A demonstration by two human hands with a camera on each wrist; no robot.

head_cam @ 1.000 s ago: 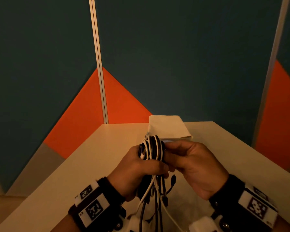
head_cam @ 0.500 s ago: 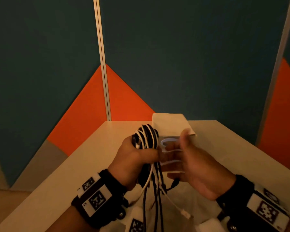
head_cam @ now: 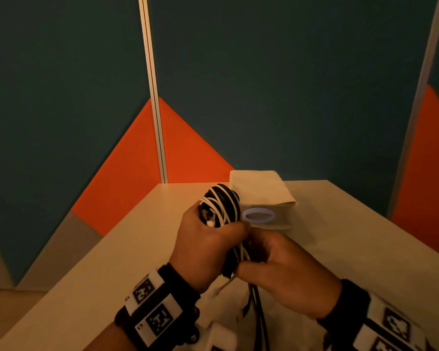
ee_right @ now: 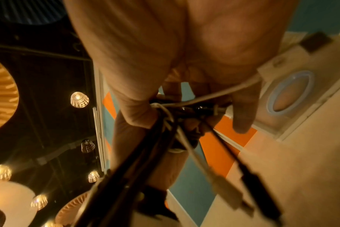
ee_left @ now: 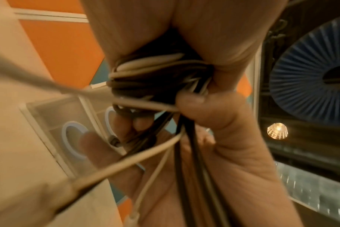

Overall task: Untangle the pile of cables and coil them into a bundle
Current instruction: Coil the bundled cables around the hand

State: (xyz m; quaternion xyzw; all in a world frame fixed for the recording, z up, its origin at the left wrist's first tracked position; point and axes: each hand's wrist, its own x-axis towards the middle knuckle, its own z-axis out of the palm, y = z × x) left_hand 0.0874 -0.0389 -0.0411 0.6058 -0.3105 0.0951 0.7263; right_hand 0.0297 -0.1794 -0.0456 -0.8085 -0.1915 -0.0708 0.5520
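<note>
A coil of black and white cables (head_cam: 222, 207) (ee_left: 155, 73) stands up out of my left hand (head_cam: 208, 244), whose fingers and thumb curl round its lower part, above the white table (head_cam: 112, 262). Loose black and white strands (head_cam: 257, 307) (ee_right: 138, 161) hang down from the coil between my wrists. My right hand (head_cam: 276, 264) sits just below and right of the left, fingers curled round the strands under the coil (ee_right: 184, 110). A white plug end (ee_right: 229, 195) and a black plug (ee_right: 260, 185) dangle near the right wrist.
A white box (head_cam: 261, 196) with a pale blue ring on its front (head_cam: 258, 214) stands on the table just behind the coil. Teal and orange partition panels (head_cam: 188, 153) close off the table's far edge. The left table edge runs diagonally to the floor.
My right hand has dropped from beside the coil's top, fingers spread, to below the left hand and closed on the hanging strands. The left hand keeps its grip and has lifted the coil slightly.
</note>
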